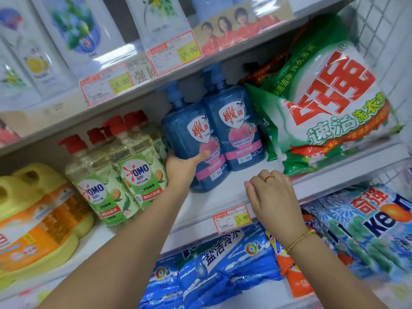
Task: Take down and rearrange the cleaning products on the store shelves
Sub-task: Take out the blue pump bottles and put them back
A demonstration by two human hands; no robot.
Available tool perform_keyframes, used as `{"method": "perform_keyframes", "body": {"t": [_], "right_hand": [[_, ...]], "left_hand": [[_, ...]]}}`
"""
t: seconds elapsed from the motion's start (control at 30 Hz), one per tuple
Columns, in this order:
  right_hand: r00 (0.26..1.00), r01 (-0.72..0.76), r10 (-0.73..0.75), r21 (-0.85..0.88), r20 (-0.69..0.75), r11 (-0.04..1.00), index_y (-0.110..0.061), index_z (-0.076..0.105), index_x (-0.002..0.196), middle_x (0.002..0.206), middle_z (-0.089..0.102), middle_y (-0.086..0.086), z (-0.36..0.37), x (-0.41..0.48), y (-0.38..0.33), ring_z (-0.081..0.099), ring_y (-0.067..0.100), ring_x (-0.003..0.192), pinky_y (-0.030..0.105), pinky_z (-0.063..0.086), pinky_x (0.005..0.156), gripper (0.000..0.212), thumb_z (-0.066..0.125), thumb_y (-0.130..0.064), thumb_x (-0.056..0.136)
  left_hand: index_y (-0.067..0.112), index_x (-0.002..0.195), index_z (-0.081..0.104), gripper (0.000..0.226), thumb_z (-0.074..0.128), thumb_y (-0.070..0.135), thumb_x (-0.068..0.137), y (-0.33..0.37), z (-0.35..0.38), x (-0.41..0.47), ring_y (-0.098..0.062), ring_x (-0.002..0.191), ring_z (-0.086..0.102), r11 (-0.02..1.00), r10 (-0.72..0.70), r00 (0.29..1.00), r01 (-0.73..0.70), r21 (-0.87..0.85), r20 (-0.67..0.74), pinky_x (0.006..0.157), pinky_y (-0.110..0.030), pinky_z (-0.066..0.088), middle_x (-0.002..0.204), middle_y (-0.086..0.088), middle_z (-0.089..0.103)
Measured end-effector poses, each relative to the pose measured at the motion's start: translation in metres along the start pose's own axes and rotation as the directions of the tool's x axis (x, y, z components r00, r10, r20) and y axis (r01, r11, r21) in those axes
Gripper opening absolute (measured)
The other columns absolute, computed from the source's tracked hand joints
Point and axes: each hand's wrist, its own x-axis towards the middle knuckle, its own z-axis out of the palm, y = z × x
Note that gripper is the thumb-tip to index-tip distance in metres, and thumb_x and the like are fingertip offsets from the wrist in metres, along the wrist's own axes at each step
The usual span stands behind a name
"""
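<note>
Two blue pump bottles with pink labels stand side by side on the middle shelf [223,197]. My left hand [181,168] grips the left blue bottle [189,134] low on its side, thumb across the front. The right blue bottle [234,126] stands just behind and beside it, untouched. My right hand [269,195] hovers over the shelf's front edge with relaxed fingers, holding nothing; it wears a red ring and a gold bead bracelet.
Clear OMO bottles [131,172] with red caps crowd the left of the blue bottles; yellow jugs [33,215] sit further left. A big green-and-white detergent bag [330,103] leans at right. Blue detergent bags [211,264] fill the lower shelf. White pouches [73,32] line the top shelf.
</note>
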Motion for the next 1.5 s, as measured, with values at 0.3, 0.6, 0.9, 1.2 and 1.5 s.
{"method": "perform_keyframes", "body": {"t": [0.3, 0.6, 0.9, 1.2, 1.5], "right_hand": [[0.986, -0.165, 0.139, 0.530, 0.090, 0.832, -0.015, 0.051, 0.118, 0.119, 0.043, 0.001, -0.041, -0.010, -0.013, 0.045, 0.012, 0.102, 0.023, 0.038, 0.086, 0.029, 0.057, -0.015, 0.089], [0.792, -0.591, 0.396, 0.745, 0.465, 0.309, -0.024, 0.043, 0.128, 0.127, 0.047, 0.002, -0.084, -0.007, -0.002, 0.054, 0.015, 0.107, 0.040, 0.049, 0.095, 0.050, 0.062, -0.043, 0.085], [0.585, -0.735, -0.229, 0.628, 0.778, 0.255, -0.033, 0.047, 0.128, 0.119, 0.066, 0.001, -0.107, -0.030, -0.003, 0.066, 0.020, 0.105, 0.039, 0.054, 0.088, 0.072, 0.080, -0.033, 0.064], [0.591, -0.555, -0.343, 0.677, 0.730, 0.484, -0.028, 0.055, 0.108, 0.098, 0.067, -0.030, -0.069, -0.076, -0.081, 0.062, -0.003, 0.099, 0.013, 0.049, 0.080, 0.073, 0.087, 0.007, 0.052], [0.520, -0.514, -0.462, 0.695, 0.718, 0.502, -0.029, 0.056, 0.114, 0.107, 0.069, -0.015, -0.064, -0.048, -0.149, 0.063, 0.004, 0.103, 0.023, 0.052, 0.085, 0.072, 0.088, -0.005, 0.055]], "left_hand": [[0.011, 0.112, 0.059, 0.090, 0.094, 0.041, 0.034, 0.017, -0.010, -0.022, -0.027, 0.087, 0.072, 0.973, -0.146, 0.988, 0.153, -0.172, 0.057, 0.081, -0.045, 0.058, 0.105, -0.007, 0.072], [0.015, 0.112, 0.061, 0.041, 0.079, 0.024, 0.076, 0.055, -0.006, -0.062, -0.022, 0.091, 0.070, 0.874, -0.235, 0.919, 0.342, -0.345, 0.317, 0.080, -0.041, 0.057, 0.097, -0.006, 0.074], [0.012, 0.108, 0.068, 0.063, 0.089, 0.024, 0.050, 0.031, -0.075, -0.141, -0.029, 0.098, 0.069, 0.962, -0.167, 0.900, 0.238, -0.134, 0.402, 0.082, -0.040, 0.057, 0.105, -0.006, 0.073], [0.028, 0.116, 0.053, 0.092, 0.096, 0.014, 0.035, -0.015, -0.170, -0.208, -0.007, 0.107, 0.064, 0.989, 0.137, 0.944, -0.150, 0.019, 0.300, 0.087, -0.027, 0.053, 0.113, 0.014, 0.068], [0.041, 0.109, 0.059, 0.085, 0.093, 0.022, 0.034, 0.005, -0.238, -0.196, -0.008, 0.104, 0.066, 0.981, 0.195, 0.967, -0.195, -0.020, 0.163, 0.086, -0.032, 0.056, 0.111, 0.012, 0.069]]}}
